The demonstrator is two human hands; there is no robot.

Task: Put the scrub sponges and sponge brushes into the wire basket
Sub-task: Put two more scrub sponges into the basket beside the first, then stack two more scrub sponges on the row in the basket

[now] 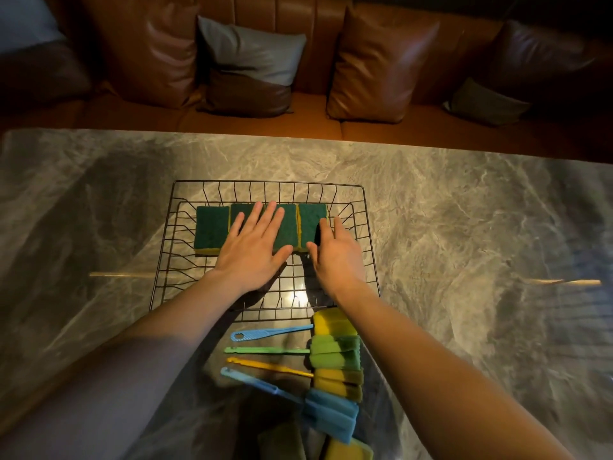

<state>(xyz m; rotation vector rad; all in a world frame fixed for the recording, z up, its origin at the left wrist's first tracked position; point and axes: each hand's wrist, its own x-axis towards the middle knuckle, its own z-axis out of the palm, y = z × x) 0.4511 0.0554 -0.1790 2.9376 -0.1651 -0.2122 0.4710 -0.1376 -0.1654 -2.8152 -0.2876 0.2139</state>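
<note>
A black wire basket point(370, 247) sits mid-table with several green-and-yellow scrub sponges point(211, 227) lined up green side up along its far side. My left hand point(255, 247) lies flat with spread fingers on the middle sponges. My right hand point(335, 257) rests against the rightmost sponge point(311, 215), fingers apart, holding nothing. Several sponge brushes point(335, 356) with blue, green and yellow handles lie on the table just in front of the basket. More scrub sponges point(348, 451) lie at the near edge, partly cut off by the frame.
The grey marble table point(464, 210) extends wide on both sides of the basket. Behind its far edge stands a brown leather sofa point(298, 114) with several cushions.
</note>
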